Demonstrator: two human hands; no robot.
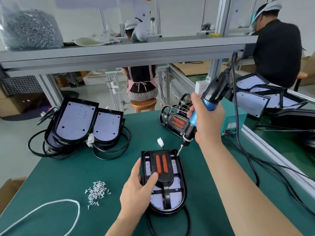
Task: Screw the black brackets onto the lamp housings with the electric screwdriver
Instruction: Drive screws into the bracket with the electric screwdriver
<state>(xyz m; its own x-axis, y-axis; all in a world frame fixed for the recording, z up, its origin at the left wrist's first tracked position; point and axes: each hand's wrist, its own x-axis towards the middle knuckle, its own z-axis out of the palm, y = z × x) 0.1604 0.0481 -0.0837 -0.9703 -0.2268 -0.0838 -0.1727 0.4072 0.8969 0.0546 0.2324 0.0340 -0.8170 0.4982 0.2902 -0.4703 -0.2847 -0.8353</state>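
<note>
**Driving a Screw at the Top Corner**

A lamp housing [182,174] lies flat on the green table [68,171], right in front of the person. A black bracket [166,179] with two orange strips sits inside it.

The left hand [136,189] holds the housing. Its fingers wrap round the left edge and the thumb presses down on the bracket.

The right hand [208,124] is wrapped tight round the electric screwdriver [216,88], which is blue and black. The tool leans over. Its tip [178,152] points down at the top right corner of the housing. I cannot tell if a screw is on the tip.

I think this is the step where one corner screw goes in. For the next move the tip must sit straight in the screw hole. The left hand must stop the housing from sliding while the tool pushes down. The other corners look like they need screws too, but they are too small to be sure.

A little pile of screws [97,191] lies on the table to the left, near the left hand. More housings [75,121] are stacked at the far left. One with a bracket on it [175,120] stands just behind the screwdriver.

I can read no words or brand names. A small label on the teal box [234,124] is too tiny to read.
</note>
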